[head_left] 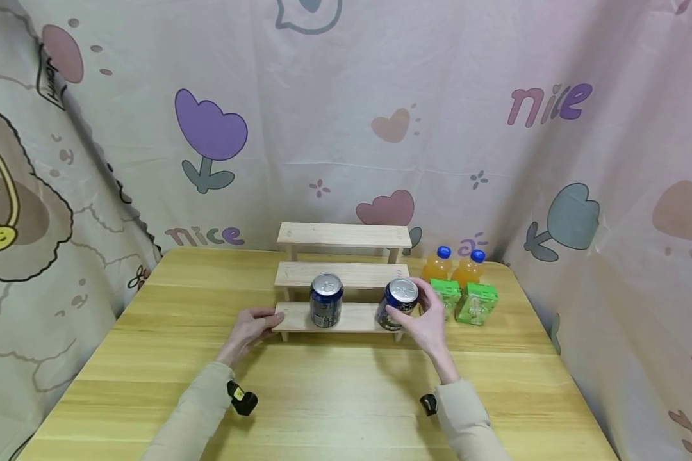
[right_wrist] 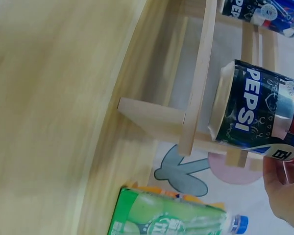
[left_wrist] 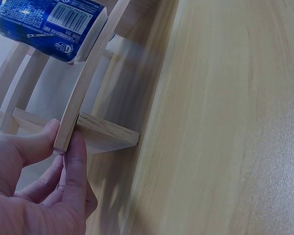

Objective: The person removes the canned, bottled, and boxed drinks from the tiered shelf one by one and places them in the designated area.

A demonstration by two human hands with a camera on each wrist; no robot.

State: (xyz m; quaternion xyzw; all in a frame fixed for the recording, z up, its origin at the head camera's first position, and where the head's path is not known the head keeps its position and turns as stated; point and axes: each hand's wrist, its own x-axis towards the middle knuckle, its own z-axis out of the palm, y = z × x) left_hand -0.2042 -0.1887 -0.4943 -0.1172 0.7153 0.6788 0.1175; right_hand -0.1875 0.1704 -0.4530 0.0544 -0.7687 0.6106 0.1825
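A three-step wooden shelf (head_left: 346,275) stands on the table. At its left end, my left hand (head_left: 256,323) pinches the lowest board between thumb and fingers, seen closely in the left wrist view. One blue soda can (head_left: 325,307) stands upright near the middle of that board. My right hand (head_left: 429,317) grips a dark blue Pepsi can (right_wrist: 259,107) round its side, over the board's right end. This can leans slightly, and whether its base touches the wood I cannot tell. Most of the right hand is outside the right wrist view.
Right of the shelf stand two orange drink bottles (head_left: 467,270) with blue caps. Two green drink cartons (head_left: 477,304) are in front of them. A patterned curtain (head_left: 323,128) hangs behind the wooden table (head_left: 346,403) and along both sides.
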